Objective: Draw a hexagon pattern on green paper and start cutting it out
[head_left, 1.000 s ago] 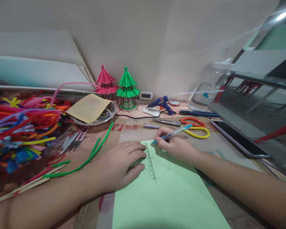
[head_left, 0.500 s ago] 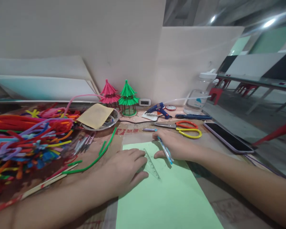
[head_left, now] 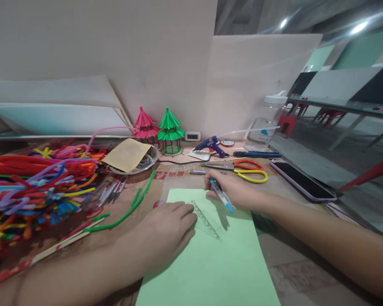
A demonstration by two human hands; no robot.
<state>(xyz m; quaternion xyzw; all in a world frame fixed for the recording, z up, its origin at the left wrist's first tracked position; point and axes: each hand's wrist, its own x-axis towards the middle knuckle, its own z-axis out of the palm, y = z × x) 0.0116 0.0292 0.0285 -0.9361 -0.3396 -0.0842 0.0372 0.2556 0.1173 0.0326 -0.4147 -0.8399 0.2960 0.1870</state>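
Note:
A sheet of light green paper point(head_left: 207, 267) lies in front of me. My left hand point(head_left: 170, 227) rests flat near its upper left part, fingertips on a clear set square point(head_left: 207, 222) with ruler marks along one edge. My right hand point(head_left: 225, 189) is closed round a pen point(head_left: 222, 196) with a clear barrel and light blue ends, at the sheet's upper right. The pen's blue end points down and toward me, above the paper. Faint lines show near the set square. Just beyond my right hand lies a purple-tinted pen point(head_left: 198, 172).
Colourful pipe cleaners point(head_left: 41, 187) pile up at the left. Behind are a pink pagoda model point(head_left: 142, 123), a green one point(head_left: 170, 129), a glue gun point(head_left: 212, 145), a bottle point(head_left: 261, 131) and scissors point(head_left: 242, 168). A phone point(head_left: 303, 180) lies at the right.
The lower end of the paper has swung left. My right hand has closed further round the pen, whose blue end has shifted slightly up. My left hand stays on the set square.

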